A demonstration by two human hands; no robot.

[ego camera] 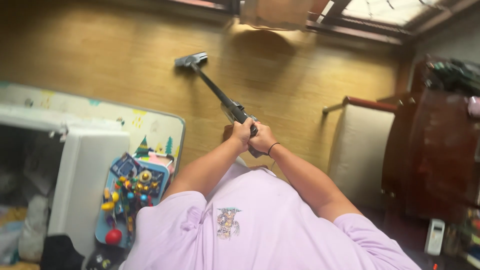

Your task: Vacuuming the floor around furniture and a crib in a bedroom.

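Note:
Both hands grip the handle end of a stick vacuum cleaner (220,95), which is dark grey. My left hand (241,133) and my right hand (262,139) are clasped together on the handle, the right wrist wearing a thin black band. The tube slants up and left from the hands to the grey floor head (191,60), which rests on the wooden floor (125,60). My arms reach forward from a lilac T-shirt.
A patterned play mat (150,125) lies at left with a white box-like piece (82,175) and a blue toy board (131,192) of colourful parts on it. A white chair (357,145) and a dark wooden cabinet (432,150) stand at right. A white remote (434,236) lies at lower right.

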